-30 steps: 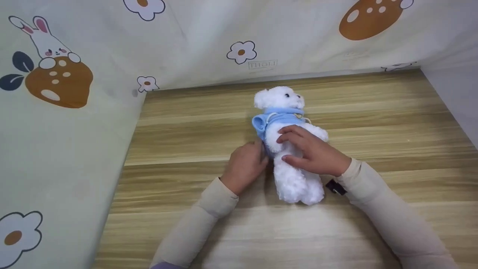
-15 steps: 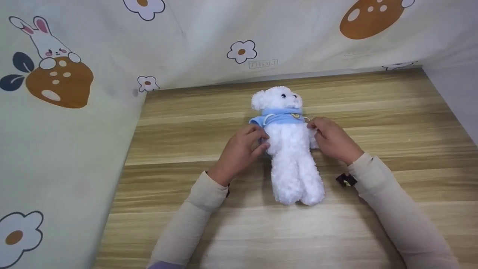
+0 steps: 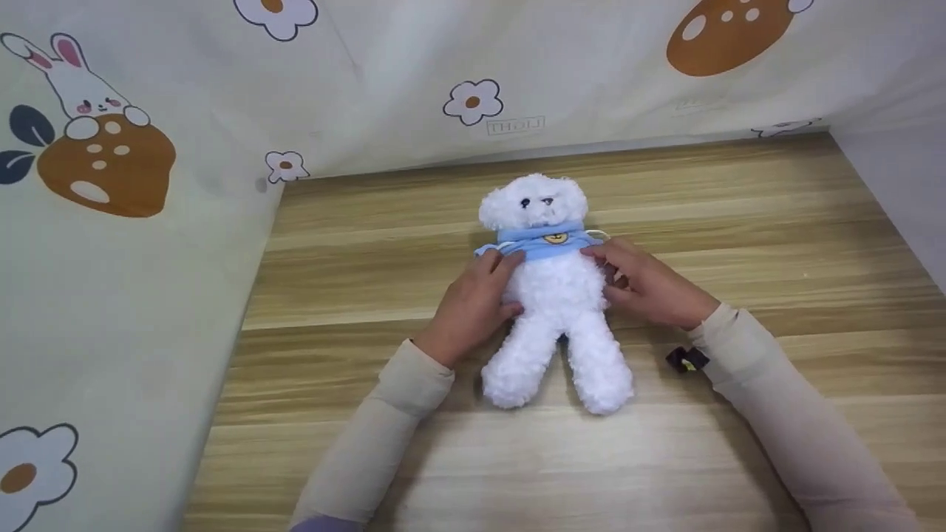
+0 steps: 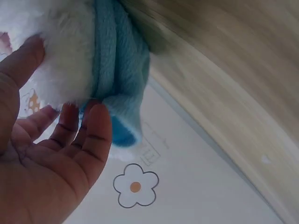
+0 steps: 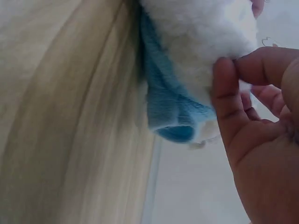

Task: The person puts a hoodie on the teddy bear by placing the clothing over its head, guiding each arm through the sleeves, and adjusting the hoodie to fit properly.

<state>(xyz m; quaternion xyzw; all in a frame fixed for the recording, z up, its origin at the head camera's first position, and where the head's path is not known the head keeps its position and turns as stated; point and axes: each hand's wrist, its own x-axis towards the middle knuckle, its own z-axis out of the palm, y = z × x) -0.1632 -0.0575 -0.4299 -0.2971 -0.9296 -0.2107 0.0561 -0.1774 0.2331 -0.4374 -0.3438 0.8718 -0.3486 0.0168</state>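
Note:
A white plush teddy bear (image 3: 558,288) lies on its back on the wood-grain table, head toward the far edge and legs spread. Its light blue top (image 3: 543,247) is bunched at the neck and upper chest, with a yellow bear-face badge (image 3: 556,238). My left hand (image 3: 473,303) holds the bear's left-of-view side, thumb on the fur and fingers by the hem. On the other side, my right hand (image 3: 647,284) pinches the bear with thumb and forefinger near the hem. Both wrist views show hollow sleeve openings of the blue top. My hands hide the bear's arms.
Pale sheeting with rabbit, flower and strawberry prints (image 3: 107,162) rises along the left and far edges of the table (image 3: 355,258). A small black clip (image 3: 687,360) hangs by my right cuff.
The bear has turned from facing right to face up, and its legs have spread. My right hand has gone from its belly to its right-of-view side; the left has moved up to the hem.

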